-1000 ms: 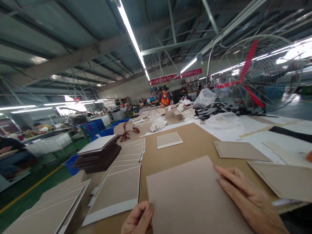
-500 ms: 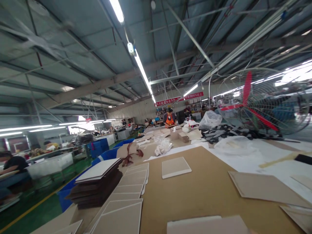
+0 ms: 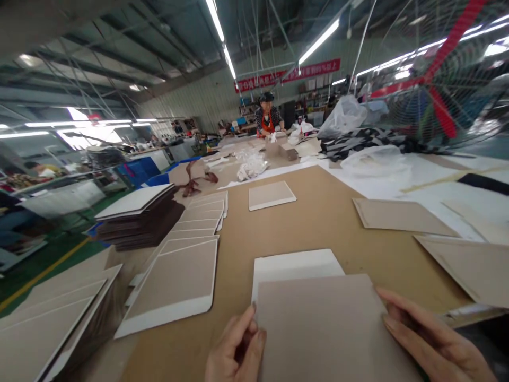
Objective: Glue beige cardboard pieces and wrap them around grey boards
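A tan cardboard sheet [image 3: 330,329] lies in front of me on top of a white sheet [image 3: 294,263], whose far edge sticks out beyond it. My left hand [image 3: 237,350] pinches the tan sheet's near left edge with curled fingers. My right hand [image 3: 431,339] rests on the sheet's right edge, fingers stretched along it. Both sheets lie on the brown cardboard-covered table [image 3: 318,223].
A fanned row of tan-and-white panels [image 3: 186,249] runs along the left, beside a dark stack [image 3: 139,215]. More tan sheets [image 3: 401,216] lie at right, one small panel [image 3: 271,194] mid-table. A caged fan with red blades [image 3: 437,79] stands far right. A person in an orange apron [image 3: 268,118] works at the far end.
The camera tipped up, hiding my hands half a second ago, then came back down. A white sheet now shows under the tan one, which sits nearer me.
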The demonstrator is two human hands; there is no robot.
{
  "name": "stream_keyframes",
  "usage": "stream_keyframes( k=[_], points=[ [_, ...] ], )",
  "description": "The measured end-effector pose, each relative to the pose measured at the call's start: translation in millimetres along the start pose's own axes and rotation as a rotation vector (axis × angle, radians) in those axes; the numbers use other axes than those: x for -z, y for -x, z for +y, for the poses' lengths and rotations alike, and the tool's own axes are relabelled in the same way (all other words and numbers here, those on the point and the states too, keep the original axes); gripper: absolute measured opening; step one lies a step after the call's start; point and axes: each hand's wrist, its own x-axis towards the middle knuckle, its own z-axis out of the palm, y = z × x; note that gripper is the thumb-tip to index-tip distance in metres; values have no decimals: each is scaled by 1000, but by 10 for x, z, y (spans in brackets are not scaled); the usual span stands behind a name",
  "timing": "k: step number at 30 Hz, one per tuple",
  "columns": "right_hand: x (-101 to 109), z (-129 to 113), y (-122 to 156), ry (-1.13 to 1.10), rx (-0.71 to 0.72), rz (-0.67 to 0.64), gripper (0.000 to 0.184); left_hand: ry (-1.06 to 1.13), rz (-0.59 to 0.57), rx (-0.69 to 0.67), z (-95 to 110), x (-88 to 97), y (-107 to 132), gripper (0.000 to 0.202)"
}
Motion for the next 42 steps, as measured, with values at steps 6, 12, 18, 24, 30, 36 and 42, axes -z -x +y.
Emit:
stream_keyframes(
  k=[6, 12, 18, 24, 30, 36, 42],
  points=[
    [-149, -379, -247, 251, 197, 43, 47, -121, -131, 2, 83, -34, -272, 29],
    [-334, -454, -583, 479, 313, -45, 43, -217, -110, 34, -70, -127, -594, 27],
    [-358, -319, -678, 508, 256, -114, 46, -235, -151, 77, -234, -154, -653, 33],
    [-352, -240, -705, 528, 304, -105, 40, -229, -132, 28, -283, -136, -667, 32],
    [-361, -196, -753, 597, 382, -98, 36, -256, -126, -1, -300, -116, -682, 31],
    [-371, -173, -735, 604, 385, -115, 39, -276, -124, -33, -315, -120, -695, 32],
    [-435, -282, -712, 554, 431, -95, 35, -337, -159, -44, -369, -81, -707, 33]
  ],
)
